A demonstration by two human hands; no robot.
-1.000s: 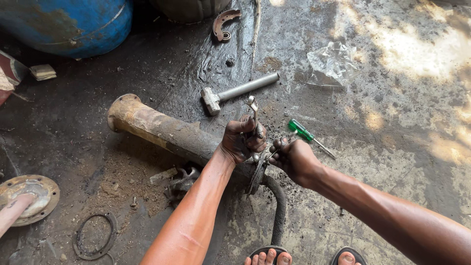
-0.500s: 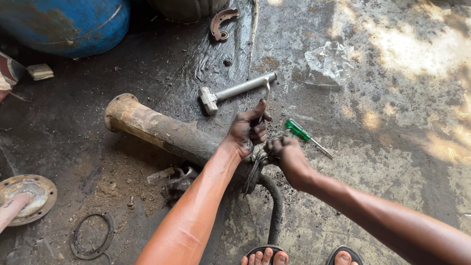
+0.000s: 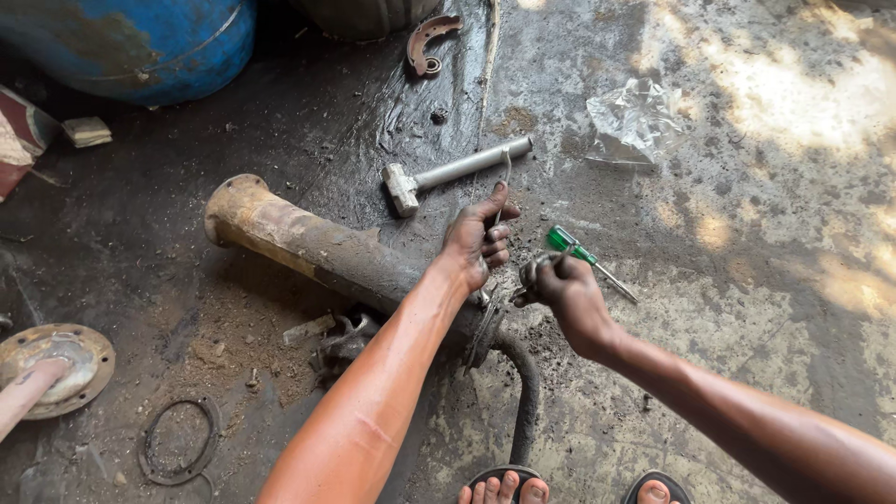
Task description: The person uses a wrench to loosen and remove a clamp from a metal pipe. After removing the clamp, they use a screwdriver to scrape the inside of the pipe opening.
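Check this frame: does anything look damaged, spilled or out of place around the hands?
Yes. The long metal tube under the left hand is heavily rusted and caked with grime. Dark oily stains cover the concrete floor, and a crumpled clear plastic bag lies loose beyond the hammer.

Blue drum (image 3: 131, 42), hammer (image 3: 453, 173), plastic bag (image 3: 635, 121)

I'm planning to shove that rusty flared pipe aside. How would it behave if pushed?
The rusty flared pipe looks like thick, rigid metal, so probably heavy and stiff. Being round, it might roll, though the flared end would likely make it curve, and its near end sits under the left hand. The dark, wet-looking floor and grime may make it slippery to grip.
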